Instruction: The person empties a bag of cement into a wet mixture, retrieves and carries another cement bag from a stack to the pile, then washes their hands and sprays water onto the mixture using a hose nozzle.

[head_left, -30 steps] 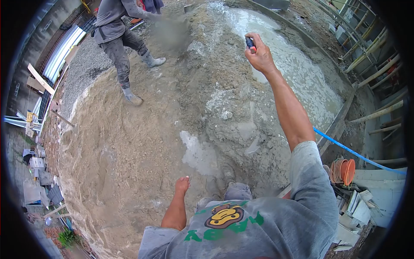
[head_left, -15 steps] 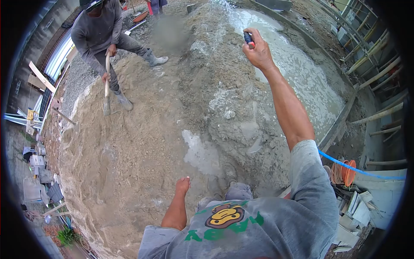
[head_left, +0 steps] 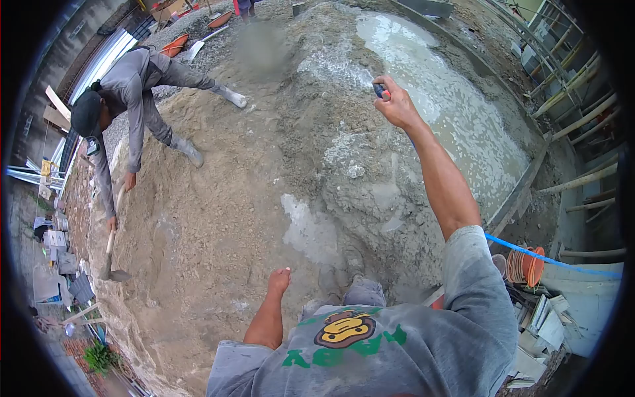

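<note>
My right hand (head_left: 399,106) is stretched forward, closed around a dark blue and red hose nozzle (head_left: 381,91). Beyond the hand lies a pool of milky grey water (head_left: 463,112), bordered by a sand and cement heap (head_left: 324,126). Part of a blue hose (head_left: 529,251) shows at the right, passing behind my right sleeve. Low over the brown sand (head_left: 205,231), my left hand (head_left: 280,280) is closed, with a small pale spot at its fingertips; what it holds, if anything, is too small to name. A grey-white wet patch (head_left: 307,228) lies ahead of it.
At the left, a co-worker (head_left: 122,86) bends with a hoe (head_left: 112,255) on the sand's edge. Bamboo poles (head_left: 582,175), an orange reel (head_left: 532,264) and broken boards (head_left: 549,324) are at the right. Orange pans (head_left: 175,46) and a shovel (head_left: 198,47) lie behind the co-worker.
The co-worker has bent forward, and the hoe has moved left and nearer to me. My right hand has come slightly back toward me with the nozzle. My left hand has barely moved.
</note>
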Available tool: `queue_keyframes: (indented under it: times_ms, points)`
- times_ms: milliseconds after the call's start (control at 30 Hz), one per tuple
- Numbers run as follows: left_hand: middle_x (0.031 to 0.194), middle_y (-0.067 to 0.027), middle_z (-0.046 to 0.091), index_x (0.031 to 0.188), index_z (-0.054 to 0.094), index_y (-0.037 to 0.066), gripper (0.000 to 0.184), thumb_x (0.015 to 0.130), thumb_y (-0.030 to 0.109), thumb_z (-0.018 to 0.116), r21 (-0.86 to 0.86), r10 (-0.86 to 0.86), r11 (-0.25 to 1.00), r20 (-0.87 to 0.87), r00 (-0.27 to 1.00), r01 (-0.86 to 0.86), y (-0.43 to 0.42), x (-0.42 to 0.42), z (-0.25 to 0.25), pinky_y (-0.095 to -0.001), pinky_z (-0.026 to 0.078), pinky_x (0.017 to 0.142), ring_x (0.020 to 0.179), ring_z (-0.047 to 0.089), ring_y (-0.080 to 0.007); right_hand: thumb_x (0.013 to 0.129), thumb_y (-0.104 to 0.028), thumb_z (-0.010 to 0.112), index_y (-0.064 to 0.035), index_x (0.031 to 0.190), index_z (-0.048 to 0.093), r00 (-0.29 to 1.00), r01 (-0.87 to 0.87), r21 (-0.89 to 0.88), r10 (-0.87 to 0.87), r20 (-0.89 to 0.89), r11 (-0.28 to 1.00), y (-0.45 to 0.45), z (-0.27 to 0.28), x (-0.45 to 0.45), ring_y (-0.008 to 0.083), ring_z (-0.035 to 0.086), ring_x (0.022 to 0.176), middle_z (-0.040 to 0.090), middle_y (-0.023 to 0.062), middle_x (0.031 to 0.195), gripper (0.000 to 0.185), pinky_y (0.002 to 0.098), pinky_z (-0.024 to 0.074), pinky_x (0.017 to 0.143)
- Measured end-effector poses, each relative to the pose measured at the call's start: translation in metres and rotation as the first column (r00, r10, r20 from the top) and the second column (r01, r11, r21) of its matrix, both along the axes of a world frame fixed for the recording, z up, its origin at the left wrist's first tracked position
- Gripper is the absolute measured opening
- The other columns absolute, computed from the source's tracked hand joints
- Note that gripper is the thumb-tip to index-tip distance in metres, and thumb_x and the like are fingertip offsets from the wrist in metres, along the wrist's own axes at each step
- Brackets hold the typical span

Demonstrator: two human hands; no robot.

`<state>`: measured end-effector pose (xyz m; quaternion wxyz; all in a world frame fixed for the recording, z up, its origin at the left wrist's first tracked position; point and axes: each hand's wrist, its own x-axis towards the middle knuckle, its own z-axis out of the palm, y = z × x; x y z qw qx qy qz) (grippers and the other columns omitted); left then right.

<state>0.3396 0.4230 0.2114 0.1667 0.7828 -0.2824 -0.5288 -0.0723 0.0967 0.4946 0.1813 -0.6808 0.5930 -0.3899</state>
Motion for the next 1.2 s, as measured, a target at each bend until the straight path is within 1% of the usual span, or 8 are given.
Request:
queue_keyframes:
  times_ms: [233, 467, 567, 667, 767, 933, 1033, 1200]
  points:
    - [0.07, -0.0093, 0.062, 0.083, 0.062, 0.001, 0.033, 0.082, 0.034, 0.054, 0.001, -0.206, 0.978, 0.16, 0.965, 0.208, -0.002, 0.028, -0.043, -0.0315, 0.044, 0.059, 0.063, 0.057, -0.0178, 0.07, -0.013, 0.053, -0.0119, 0.106, 0.046, 0.998, 0.031, -0.168, -0.02, 0.065, 0.985, 0.005, 0.032, 0.003, 0.031, 0.056, 0.073, 0.055, 0.017, 0.08, 0.037, 0.0374, 0.0433, 0.068]
    - [0.068, -0.0095, 0.061, 0.079, 0.06, 0.001, 0.034, 0.082, 0.034, 0.054, -0.034, -0.115, 0.993, -0.002, 0.993, 0.115, -0.011, 0.003, -0.002, -0.0312, 0.044, 0.058, 0.062, 0.057, -0.0172, 0.067, -0.013, 0.056, -0.0061, 0.103, 0.048, 0.988, -0.117, 0.178, 0.132, -0.077, 0.977, 0.028, -0.02, 0.016, 0.0313, 0.055, 0.078, 0.057, 0.018, 0.084, 0.038, 0.0363, 0.0433, 0.069]
    - [0.067, -0.0101, 0.061, 0.075, 0.059, 0.001, 0.035, 0.082, 0.034, 0.053, -0.049, -0.065, 0.997, -0.017, 0.998, 0.064, -0.008, 0.001, 0.004, -0.0328, 0.044, 0.059, 0.062, 0.057, -0.0192, 0.066, -0.013, 0.057, -0.0058, 0.103, 0.049, 0.989, -0.033, 0.321, 0.077, -0.125, 0.947, 0.056, -0.053, 0.015, 0.0306, 0.056, 0.079, 0.058, 0.0181, 0.085, 0.039, 0.0364, 0.0433, 0.071]
    - [0.068, -0.0126, 0.061, 0.074, 0.059, 0.001, 0.036, 0.082, 0.035, 0.052, -0.024, -0.207, 0.977, 0.122, 0.971, 0.212, -0.001, 0.026, -0.03, -0.0354, 0.043, 0.062, 0.064, 0.058, -0.0237, 0.066, -0.014, 0.057, -0.006, 0.104, 0.049, 0.996, 0.089, 0.349, -0.091, -0.01, 0.933, 0.088, -0.065, 0.004, 0.0306, 0.056, 0.086, 0.058, 0.0191, 0.091, 0.04, 0.0367, 0.043, 0.076]
    - [0.069, -0.0147, 0.06, 0.074, 0.059, 0.002, 0.036, 0.081, 0.036, 0.051, 0.004, -0.272, 0.961, 0.186, 0.944, 0.276, 0.006, 0.038, -0.04, -0.0374, 0.043, 0.064, 0.067, 0.058, -0.0276, 0.066, -0.015, 0.057, -0.0064, 0.104, 0.049, 1.0, -0.012, 0.561, -0.002, 0.024, 0.828, 0.127, -0.074, 0.007, 0.0311, 0.055, 0.09, 0.057, 0.0194, 0.095, 0.04, 0.0365, 0.0425, 0.078]
    - [0.07, -0.0155, 0.061, 0.077, 0.06, 0.001, 0.036, 0.081, 0.036, 0.052, 0.02, -0.313, 0.949, 0.199, 0.929, 0.315, 0.006, 0.043, -0.051, -0.037, 0.043, 0.065, 0.068, 0.058, -0.0277, 0.066, -0.012, 0.056, -0.01, 0.105, 0.047, 0.999, 0.017, 0.539, -0.032, 0.018, 0.842, 0.161, -0.108, 0.008, 0.0304, 0.055, 0.086, 0.057, 0.0154, 0.089, 0.04, 0.0367, 0.0423, 0.076]
    - [0.071, -0.0153, 0.061, 0.079, 0.061, 0.001, 0.036, 0.081, 0.036, 0.052, -0.035, -0.286, 0.955, 0.147, 0.947, 0.294, -0.006, 0.035, -0.039, -0.0361, 0.044, 0.064, 0.068, 0.059, -0.0261, 0.066, -0.011, 0.056, -0.0112, 0.104, 0.047, 0.952, 0.251, 0.312, -0.292, 0.091, 0.916, 0.16, -0.111, -0.004, 0.0285, 0.055, 0.081, 0.056, 0.0144, 0.086, 0.039, 0.0356, 0.0426, 0.073]
    - [0.068, -0.011, 0.06, 0.078, 0.06, 0.0, 0.034, 0.081, 0.033, 0.053, -0.07, -0.313, 0.944, 0.118, 0.943, 0.322, -0.017, 0.022, -0.025, -0.0325, 0.044, 0.061, 0.064, 0.057, -0.0195, 0.067, -0.011, 0.057, -0.0103, 0.103, 0.047, 0.987, 0.044, 0.39, -0.101, 0.127, 0.92, 0.186, -0.086, -0.007, 0.0268, 0.055, 0.078, 0.056, 0.0142, 0.085, 0.038, 0.0347, 0.0432, 0.071]
